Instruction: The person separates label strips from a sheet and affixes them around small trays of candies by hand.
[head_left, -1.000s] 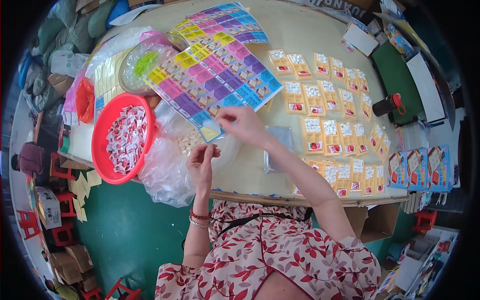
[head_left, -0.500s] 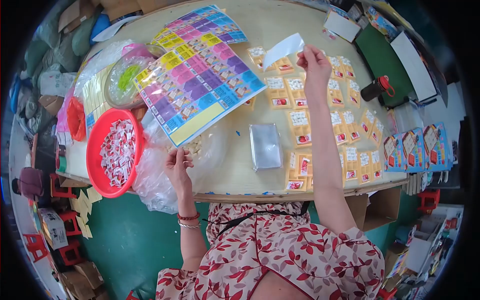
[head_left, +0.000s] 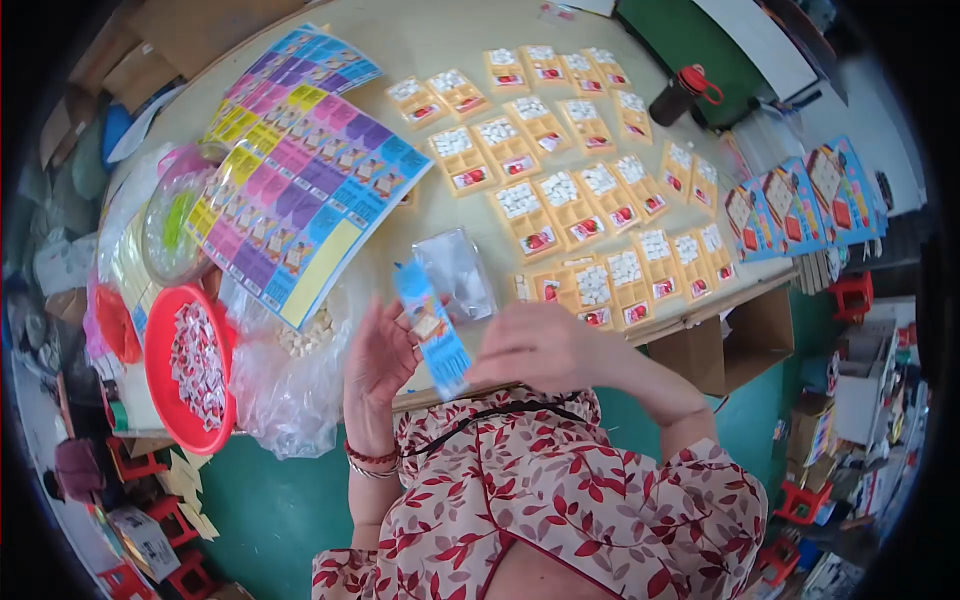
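Between my hands is a blue printed label strip point(head_left: 432, 330), tilted, with a biscuit-like picture on it. My right hand point(head_left: 545, 348) is blurred, its fingertips at the strip's lower right edge. My left hand point(head_left: 383, 352) has its palm turned up and its fingers apart beside the strip's left edge; whether it touches cannot be told. Just behind the strip lies a stack of clear plastic sleeves point(head_left: 462, 275). Large sheets of colourful printed labels point(head_left: 310, 195) lie to the left, over a clear plastic bag point(head_left: 290, 385) with small pale pieces inside.
Many small yellow trays point(head_left: 520, 215) with white pieces and red strawberry packets fill the right side. A red basin point(head_left: 160, 335) of small packets stands left, near a clear bowl point(head_left: 160, 240). A dark bottle point(head_left: 680, 97) and blue printed boxes point(head_left: 800, 205) stand right.
My right hand has come down from above the trays to the table's front edge with the strip, whose printed side now shows. My left hand has moved slightly right, off the sheet's corner.
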